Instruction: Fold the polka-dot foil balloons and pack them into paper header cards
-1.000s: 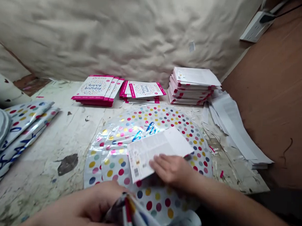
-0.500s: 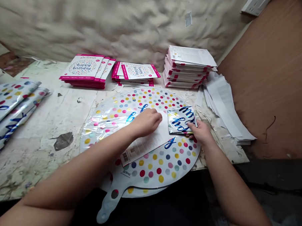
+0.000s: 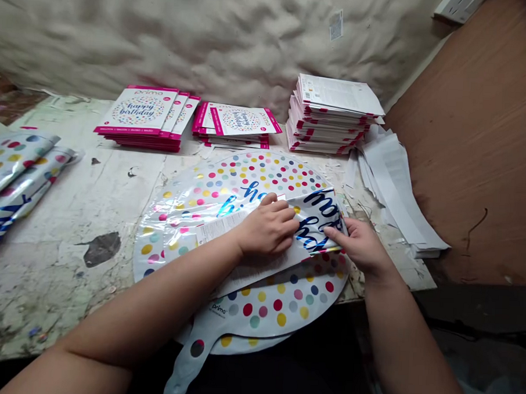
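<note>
A flat round foil balloon (image 3: 258,295) with coloured dots and blue script lies on the worn white table (image 3: 70,223). A white printed card (image 3: 220,227) lies across it. My left hand (image 3: 268,226) presses down on the card with curled fingers, touching the folded-over right edge of the balloon (image 3: 321,214). My right hand (image 3: 361,245) lies against that fold from the right, fingers flat on the foil.
Pink-edged "happy birthday" cards (image 3: 140,113) and a second pile (image 3: 240,123) lie at the back, a taller stack (image 3: 331,116) to their right. Loose white sheets (image 3: 394,185) fan along the brown board. More dotted balloons (image 3: 15,174) sit at left.
The balloon's folded right flap has grown wider and longer. My left hand slid back toward me along the card, and my right hand moved down beside the fold.
</note>
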`<state>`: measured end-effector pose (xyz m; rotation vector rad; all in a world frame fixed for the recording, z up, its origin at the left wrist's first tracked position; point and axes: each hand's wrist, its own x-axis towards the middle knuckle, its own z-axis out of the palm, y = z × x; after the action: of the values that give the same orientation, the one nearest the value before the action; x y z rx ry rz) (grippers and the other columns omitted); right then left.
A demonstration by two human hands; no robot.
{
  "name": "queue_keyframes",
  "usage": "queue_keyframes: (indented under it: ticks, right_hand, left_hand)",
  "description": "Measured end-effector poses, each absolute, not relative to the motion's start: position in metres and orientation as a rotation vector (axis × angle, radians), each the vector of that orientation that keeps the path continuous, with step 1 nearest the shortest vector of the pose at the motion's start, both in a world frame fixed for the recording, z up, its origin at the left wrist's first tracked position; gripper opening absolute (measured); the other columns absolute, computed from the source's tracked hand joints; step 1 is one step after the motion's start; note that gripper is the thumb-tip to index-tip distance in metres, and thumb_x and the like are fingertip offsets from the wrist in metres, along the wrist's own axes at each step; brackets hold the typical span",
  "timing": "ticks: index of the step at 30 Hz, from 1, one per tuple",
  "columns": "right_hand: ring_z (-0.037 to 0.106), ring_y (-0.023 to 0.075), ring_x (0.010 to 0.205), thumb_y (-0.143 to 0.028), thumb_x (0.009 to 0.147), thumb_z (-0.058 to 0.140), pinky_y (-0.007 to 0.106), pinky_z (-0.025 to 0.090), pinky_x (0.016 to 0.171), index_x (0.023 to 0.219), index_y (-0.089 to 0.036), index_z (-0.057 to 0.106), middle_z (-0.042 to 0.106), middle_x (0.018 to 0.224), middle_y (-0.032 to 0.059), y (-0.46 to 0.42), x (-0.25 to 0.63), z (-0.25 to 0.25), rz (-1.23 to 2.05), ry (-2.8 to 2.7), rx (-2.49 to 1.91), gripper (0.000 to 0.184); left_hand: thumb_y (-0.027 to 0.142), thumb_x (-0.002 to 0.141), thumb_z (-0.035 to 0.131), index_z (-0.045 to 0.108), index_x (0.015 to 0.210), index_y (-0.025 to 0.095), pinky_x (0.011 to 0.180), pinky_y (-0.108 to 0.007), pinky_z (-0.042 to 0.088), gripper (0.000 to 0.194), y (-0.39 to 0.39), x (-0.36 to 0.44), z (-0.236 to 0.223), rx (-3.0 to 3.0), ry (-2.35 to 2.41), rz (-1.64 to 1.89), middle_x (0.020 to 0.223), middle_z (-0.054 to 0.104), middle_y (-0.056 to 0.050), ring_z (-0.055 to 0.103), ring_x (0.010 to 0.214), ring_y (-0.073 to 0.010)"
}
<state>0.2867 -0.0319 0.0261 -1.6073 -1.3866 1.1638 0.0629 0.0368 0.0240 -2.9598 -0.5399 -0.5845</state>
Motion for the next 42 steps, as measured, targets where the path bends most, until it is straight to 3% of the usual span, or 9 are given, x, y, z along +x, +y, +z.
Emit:
queue_keyframes:
  ticks: [3, 9, 13, 16, 19, 23, 27, 36, 42]
  right_hand:
    - [0.063, 0.023, 0.078, -0.044, 0.074, 0.065, 0.033, 0.05, 0.066, 0.085, -0.016, 0.065, 0.069, 0.083, 0.0062, -0.03, 0.278, 0.027, 1.118, -1.404, -1.548, 0.03]
    - [0.056, 0.0243, 0.106, -0.038, 0.077, 0.062, 0.038, 0.043, 0.094, 0.079, -0.02, 0.068, 0.062, 0.109, 0.0091, -0.031, 0.25, 0.024, 0.602, -1.526, -1.45, 0.019]
    - [0.056, 0.0238, 0.109, -0.038, 0.071, 0.069, 0.041, 0.045, 0.093, 0.118, -0.024, 0.053, 0.058, 0.12, 0.0088, -0.034, 0.228, 0.028, 0.854, -1.289, -1.189, 0.051]
    - [0.062, 0.0237, 0.096, -0.037, 0.072, 0.07, 0.041, 0.05, 0.084, 0.109, -0.022, 0.058, 0.066, 0.105, 0.0079, -0.036, 0.211, 0.039, 1.035, -1.16, -1.043, 0.042]
    - [0.064, 0.0207, 0.086, -0.033, 0.077, 0.066, 0.038, 0.051, 0.08, 0.089, -0.022, 0.062, 0.069, 0.088, 0.0033, -0.034, 0.2, 0.056, 0.963, -1.096, -0.966, 0.016]
    - [0.061, 0.0191, 0.096, -0.029, 0.079, 0.062, 0.037, 0.049, 0.086, 0.094, -0.024, 0.056, 0.066, 0.097, 0.0017, -0.024, 0.19, 0.07, 0.969, -1.183, -0.871, 0.017]
    - [0.054, 0.0197, 0.11, -0.023, 0.077, 0.063, 0.038, 0.044, 0.096, 0.107, -0.025, 0.046, 0.06, 0.112, 0.0039, -0.018, 0.179, 0.069, 1.004, -1.268, -0.835, 0.034]
    - [0.054, 0.0197, 0.11, -0.017, 0.075, 0.066, 0.037, 0.044, 0.096, 0.112, -0.027, 0.044, 0.059, 0.113, 0.003, -0.03, 0.17, 0.069, 1.101, -1.328, -0.785, 0.044]
    - [0.054, 0.0219, 0.113, -0.02, 0.075, 0.067, 0.04, 0.045, 0.096, 0.119, -0.027, 0.042, 0.058, 0.119, 0.0046, -0.032, 0.171, 0.069, 1.132, -1.329, -0.74, 0.051]
  left_hand:
    - [0.031, 0.081, 0.041, 0.053, 0.073, 0.018, 0.078, -0.041, 0.031, 0.02, 0.034, 0.062, 0.027, -2.949, -0.532, -0.568, 0.078, 0.055, -0.007, 0.046, 0.078, -0.0223]
    - [0.031, 0.081, 0.041, 0.053, 0.077, 0.017, 0.079, -0.042, 0.032, 0.019, 0.035, 0.06, 0.035, -2.926, -0.596, -0.609, 0.081, 0.055, -0.007, 0.045, 0.08, -0.0232]
    - [0.03, 0.082, 0.041, 0.053, 0.077, 0.017, 0.079, -0.043, 0.034, 0.018, 0.03, 0.053, 0.057, -2.821, -0.693, -0.758, 0.079, 0.055, -0.007, 0.046, 0.08, -0.0237]
    - [0.026, 0.08, 0.047, 0.053, 0.085, 0.02, 0.086, -0.045, 0.034, 0.01, 0.02, 0.041, 0.08, -2.607, -0.759, -1.124, 0.089, 0.056, -0.007, 0.048, 0.092, -0.0261]
    - [0.022, 0.079, 0.051, 0.046, 0.112, 0.025, 0.099, -0.048, 0.026, 0.034, 0.006, 0.025, 0.095, -2.338, -1.012, -1.696, 0.119, 0.05, -0.007, 0.038, 0.117, -0.0288]
    - [0.017, 0.078, 0.046, 0.033, 0.131, 0.024, 0.104, -0.046, 0.027, 0.055, -0.006, 0.011, 0.091, -2.63, -1.371, -2.115, 0.134, 0.042, -0.006, 0.035, 0.126, -0.0275]
    - [0.014, 0.069, 0.048, 0.033, 0.132, 0.02, 0.107, -0.045, 0.025, 0.066, -0.013, 0.011, 0.08, -2.783, -1.498, -2.243, 0.135, 0.04, -0.008, 0.036, 0.125, -0.0283]
    - [0.011, 0.065, 0.053, 0.024, 0.138, 0.021, 0.11, -0.046, 0.022, 0.079, -0.028, 0.011, 0.08, -2.705, -1.467, -2.404, 0.136, 0.038, -0.009, 0.032, 0.129, -0.0288]
    - [0.009, 0.067, 0.056, 0.021, 0.138, 0.022, 0.107, -0.045, 0.029, 0.08, -0.035, 0.011, 0.078, -2.661, -1.431, -2.36, 0.133, 0.039, -0.01, 0.036, 0.126, -0.0275]
